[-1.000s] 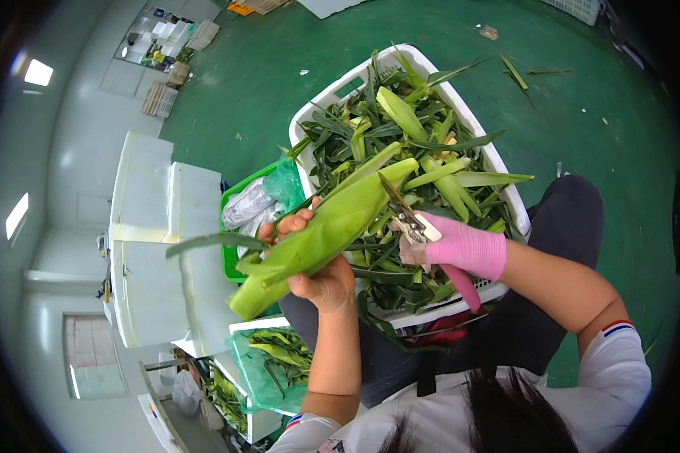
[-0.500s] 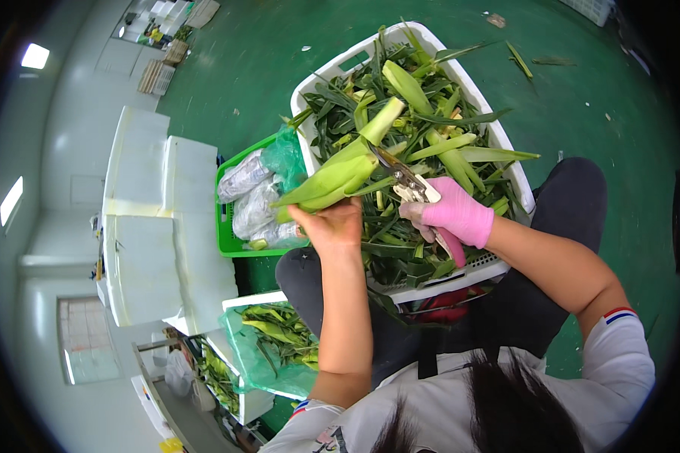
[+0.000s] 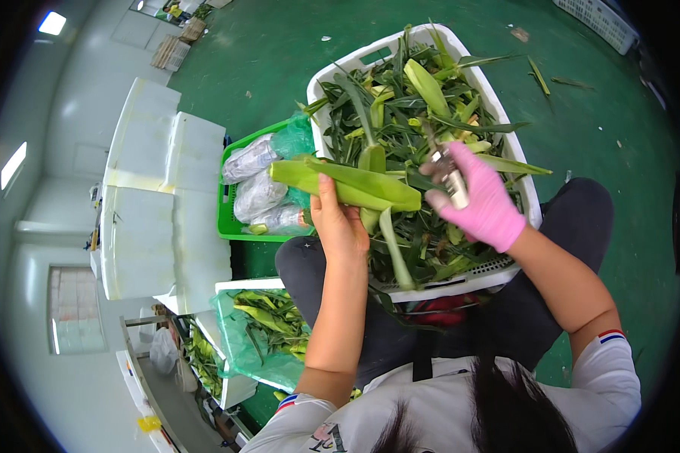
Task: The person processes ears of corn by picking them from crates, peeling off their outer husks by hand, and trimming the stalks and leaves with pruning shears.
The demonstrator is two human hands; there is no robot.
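Here, bare left hand (image 3: 338,223) clamps green corn ear (image 3: 345,183) above white crate (image 3: 499,270); pink-gloved right hand (image 3: 480,198) grips small knife (image 3: 449,175). Risk: blade near bare fingers, slip cuts; husk slides, ear drops.

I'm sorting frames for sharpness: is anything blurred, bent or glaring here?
Head view: the right hand in its pink glove and its small tool look motion-blurred; the left hand and corn ear are sharp; white boxes bow toward the dark rim.
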